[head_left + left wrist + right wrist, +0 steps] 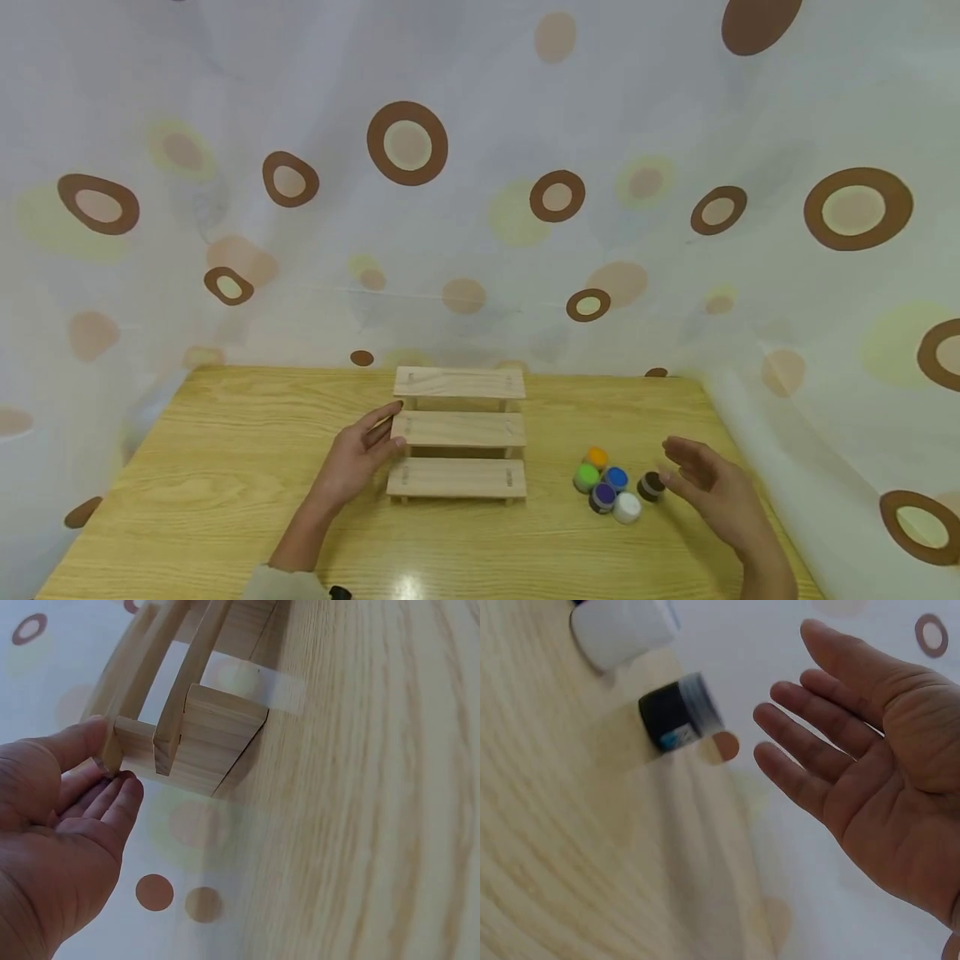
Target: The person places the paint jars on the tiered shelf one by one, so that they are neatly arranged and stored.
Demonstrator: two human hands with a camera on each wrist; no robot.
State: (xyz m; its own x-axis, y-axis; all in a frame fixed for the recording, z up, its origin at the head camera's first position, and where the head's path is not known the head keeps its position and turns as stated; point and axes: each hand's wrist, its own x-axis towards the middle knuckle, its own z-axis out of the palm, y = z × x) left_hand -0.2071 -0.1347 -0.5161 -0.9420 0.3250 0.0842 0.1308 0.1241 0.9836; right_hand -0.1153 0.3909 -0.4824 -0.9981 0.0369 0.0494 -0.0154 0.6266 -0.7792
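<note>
- Pinching the left end of the middle plank of the wooden rack [457, 477] with the left hand [356, 458] — with the thumb on one side of the end, the fingertips on the other and the palm off the wood. Not showing how firmly.
- Standing upright on the table [225, 467], in three stepped planks, to the left of the small jars.
- Holding the right hand [708, 492] wide open, with fingers parted and only slightly bent, gripping nothing. Hovering just beside the black jar [651, 487], with a gap showing in the right wrist view.
- Risking a toppled black jar by sweeping in sideways with loose fingers instead of closing evenly around it; then probably rolling on its round side.
- Crowding close together in the orange jar [597, 457], green jar [587, 477], blue jar [617, 477], purple jar [602, 497] and white jar [627, 507] — so risking one bump spreading through the group, most likely starting at the white or blue.
- Risking a skewed or tilted rack by tugging or pressing at one end alone, with no hand steadying the right end.
- Risking a slip off the plank too, by pinching so near its edge.
</note>
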